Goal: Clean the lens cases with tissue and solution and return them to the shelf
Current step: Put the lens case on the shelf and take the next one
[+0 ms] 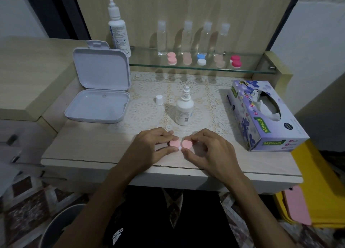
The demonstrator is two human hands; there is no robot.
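Note:
A pink lens case (180,144) with two round caps lies near the table's front edge. My left hand (151,148) pinches its left cap and my right hand (207,150) pinches its right cap. Just behind them stands a small white solution bottle (184,110) with its nozzle bare; its white cap (159,100) stands to the left. A purple tissue box (261,117) lies at the right. On the glass shelf (248,70) sit several other lens cases: pink (171,58), beige (187,59), blue and white (201,59), beige (220,61), magenta (235,61).
An open white plastic box (99,96) stands at the left of the table. A tall white solution bottle (119,29) and several clear bottles (162,38) stand on the shelf. A lace mat (147,113) covers the table's middle. Yellow items (321,191) lie at the lower right.

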